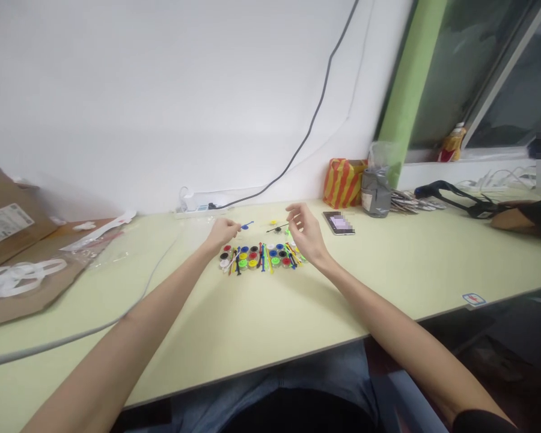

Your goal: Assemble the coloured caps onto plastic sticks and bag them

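My left hand is closed in a pinch at the near end of a blue arrow spinner; the fingertips partly hide its tail. My right hand is curled with its fingers apart, beside the tip of a black arrow spinner. Behind that spinner lies a yellow one, and a green piece shows by my right fingers. Between my wrists, round suction-cup bases in several colours stand in groups. Coloured plastic arrows lie in bunches among them, some hidden by my right hand.
A phone lies right of my right hand. Behind it stand a striped bag and a grey pouch. Opened cardboard and a pale cable occupy the left. At far right, another person's arm reaches a black headset-like frame.
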A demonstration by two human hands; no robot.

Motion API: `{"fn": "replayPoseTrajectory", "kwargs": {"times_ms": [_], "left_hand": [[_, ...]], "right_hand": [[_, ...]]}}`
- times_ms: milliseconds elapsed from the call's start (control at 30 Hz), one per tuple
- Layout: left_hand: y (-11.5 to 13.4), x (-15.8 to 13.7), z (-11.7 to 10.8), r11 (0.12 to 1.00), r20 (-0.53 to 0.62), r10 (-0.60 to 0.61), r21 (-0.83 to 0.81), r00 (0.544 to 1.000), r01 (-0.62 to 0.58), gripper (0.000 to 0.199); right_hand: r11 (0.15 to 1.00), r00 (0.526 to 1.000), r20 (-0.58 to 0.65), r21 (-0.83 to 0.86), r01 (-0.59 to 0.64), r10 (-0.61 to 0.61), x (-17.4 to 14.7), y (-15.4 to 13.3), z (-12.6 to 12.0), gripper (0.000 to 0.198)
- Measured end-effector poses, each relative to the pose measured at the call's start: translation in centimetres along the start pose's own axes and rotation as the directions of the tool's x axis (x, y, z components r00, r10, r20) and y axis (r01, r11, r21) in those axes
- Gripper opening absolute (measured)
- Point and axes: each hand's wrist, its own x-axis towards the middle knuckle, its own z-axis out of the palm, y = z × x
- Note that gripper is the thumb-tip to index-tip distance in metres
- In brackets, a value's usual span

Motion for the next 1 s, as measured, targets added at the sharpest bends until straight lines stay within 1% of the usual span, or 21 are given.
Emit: {"fn": "replayPoseTrajectory", "kwargs": {"times_ms": [100, 167, 267, 333, 467, 567, 700, 833, 867, 933, 967, 1000], "left_hand": [[-0.6, 1.7, 0.7, 0.997, 0.010, -0.073, -0.015, 0.997, 0.074, 0.019], [-0.7, 2.3, 1.2, 0.995, 0.015, -0.093, -0.020, 0.996, 0.094, 0.020], [-0.6, 3.1, 1.8, 0.996, 0.019, -0.086, -0.013, 0.996, 0.087, 0.024], [-0.4, 3.4, 2.1, 0.998, 0.043, -0.064, -0.003, 0.997, 0.064, 0.026], [-0.1, 3.6, 2.6, 1.000, 0.138, 0.008, 0.025, 0.990, -0.012, 0.030], [-0.1, 3.4, 3.4, 0.995, 0.169, 0.059, 0.066, 0.984, -0.071, 0.032], [0.3, 3.3, 4.6, 0.975, 0.162, 0.120, 0.169, 0.979, -0.147, 0.031], [1.5, 2.6, 4.6, 0.928, 0.085, 0.228, 0.282, 0.970, -0.243, 0.021], [2.0, 2.1, 4.4, 0.915, 0.065, 0.260, 0.302, 0.963, -0.267, 0.020], [3.1, 0.4, 3.7, 0.889, 0.077, 0.322, 0.317, 0.943, -0.330, 0.020], [3.7, -0.8, 3.3, 0.873, 0.117, 0.360, 0.308, 0.925, -0.379, 0.021], [4.3, -2.2, 2.8, 0.841, 0.199, 0.433, 0.262, 0.879, -0.473, 0.023]], "right_hand": [[1.000, 1.000, -0.007, -0.016, 0.002, -0.002, 0.1, 0.0, -0.1, 0.024], [1.000, 1.000, -0.008, -0.023, 0.004, -0.004, 0.2, 0.0, -0.2, 0.022], [0.999, 1.000, -0.018, -0.044, 0.018, -0.019, 0.3, 0.1, -0.3, 0.020], [0.997, 0.999, -0.028, -0.065, 0.031, -0.033, 0.3, 0.1, -0.4, 0.019], [0.992, 0.996, -0.035, -0.100, 0.075, -0.079, 0.4, 0.4, -0.4, 0.021], [0.984, 0.994, -0.010, -0.139, 0.108, -0.110, 0.3, 0.6, -0.4, 0.022], [0.974, 0.991, 0.023, -0.185, 0.133, -0.131, 0.3, 0.6, -0.3, 0.025], [0.966, 0.990, 0.039, -0.218, 0.141, -0.136, 0.3, 0.8, -0.5, 0.026], [0.963, 0.990, 0.043, -0.231, 0.140, -0.134, 0.4, 0.9, -0.7, 0.026], [0.954, 0.991, 0.068, -0.271, 0.130, -0.116, 0.6, 1.3, -1.1, 0.025], [0.947, 0.991, 0.090, -0.297, 0.123, -0.100, 0.8, 1.5, -1.3, 0.024], [0.939, 0.989, 0.120, -0.325, 0.117, -0.081, 1.1, 1.8, -1.6, 0.023]]}}
